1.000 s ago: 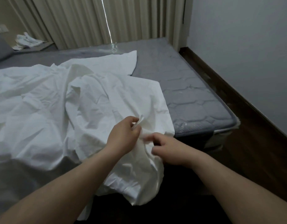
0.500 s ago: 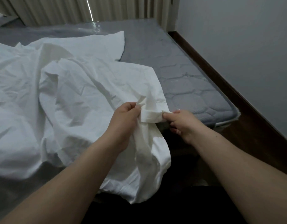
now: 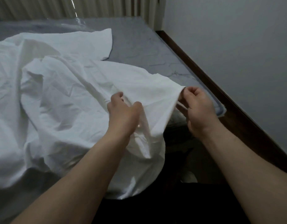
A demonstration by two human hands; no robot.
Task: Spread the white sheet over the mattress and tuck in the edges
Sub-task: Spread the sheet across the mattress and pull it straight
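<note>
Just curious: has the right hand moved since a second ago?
Yes. The right hand, pinching the white sheet, has moved right, toward the mattress corner by the wall.

Two bare forearms and hands, no sleeves in sight

The left hand (image 3: 123, 110) and right hand (image 3: 197, 107) wear no gloves, rings, watch or bands that can be made out. Both forearms are uncovered from the wrists to the lower edge of the view, so no cuff or sleeve shows. The wrists are plain and unmarked. Between the arms, low in the view, lies a dark shape too dim to identify.
</note>
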